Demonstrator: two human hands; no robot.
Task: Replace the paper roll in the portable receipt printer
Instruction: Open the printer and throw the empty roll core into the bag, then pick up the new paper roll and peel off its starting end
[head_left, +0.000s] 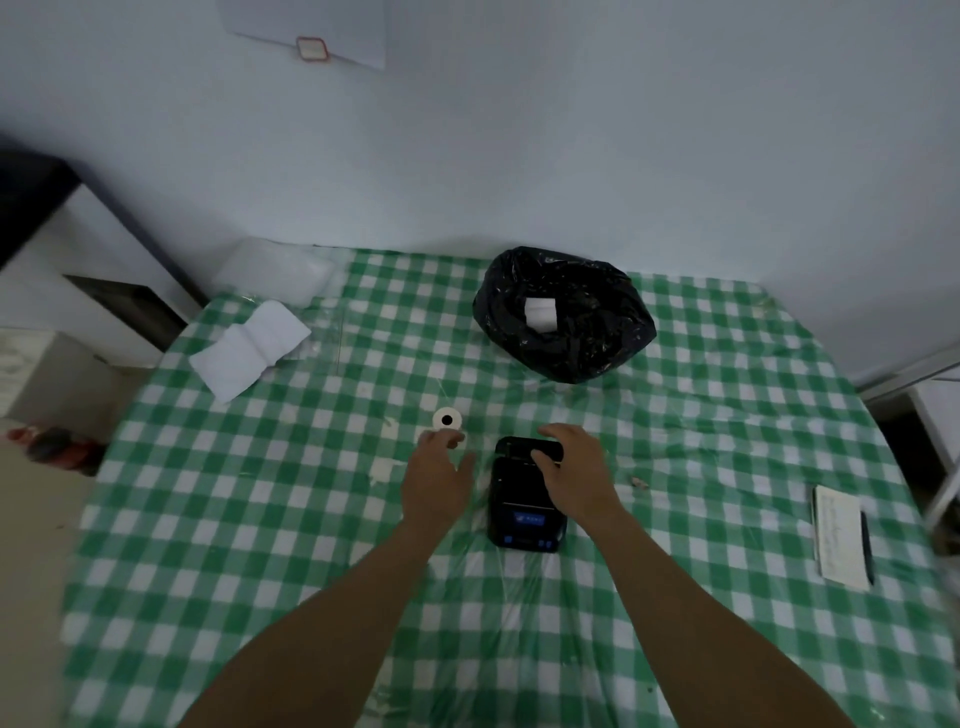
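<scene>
**Hands at the printer**

I see the black printer (525, 499) on the checked tabletop (260, 519). My right hand (576, 473) rests on its top, fingers spread. My left hand (436, 478) touches the white paper roll (447, 420) beside it, fingers loose, not gripping.

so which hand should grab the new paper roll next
Left, most likely. The left hand already has its fingertips at the paper roll, which stands just left of the printer. The right hand rests on the printer's open lid end, so it is occupied there.
</scene>
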